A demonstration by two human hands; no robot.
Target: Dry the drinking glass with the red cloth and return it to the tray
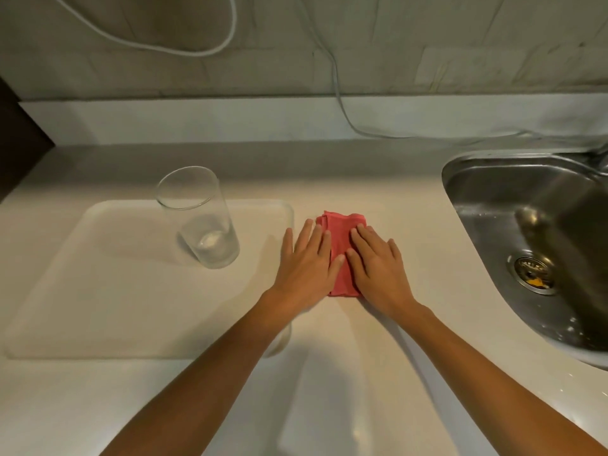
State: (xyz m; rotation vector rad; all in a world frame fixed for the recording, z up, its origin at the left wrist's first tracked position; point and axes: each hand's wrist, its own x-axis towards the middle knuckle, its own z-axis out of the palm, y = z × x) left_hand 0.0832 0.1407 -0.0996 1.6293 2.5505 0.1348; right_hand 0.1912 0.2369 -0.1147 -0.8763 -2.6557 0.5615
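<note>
Pale bench (378, 199) carries our folded cloth (342, 245). Our left hand (307, 261) and right hand (378, 266) lie flat on it, fingers spread, gripping nothing. Left of them, the glass (200, 218) stands upright on the tray (98, 291).

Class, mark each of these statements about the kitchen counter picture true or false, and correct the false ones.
1. The clear drinking glass stands upright on the white rectangular tray. True.
2. The folded red cloth lies inside the steel sink. False: it lies on the pale counter, between tray and sink.
3. Both hands rest flat on the cloth, left hand and right hand. True.
4. The left hand is gripping the glass. False: the glass stands apart from both hands.
5. The sink is to the person's left. False: it is on the right.
</note>
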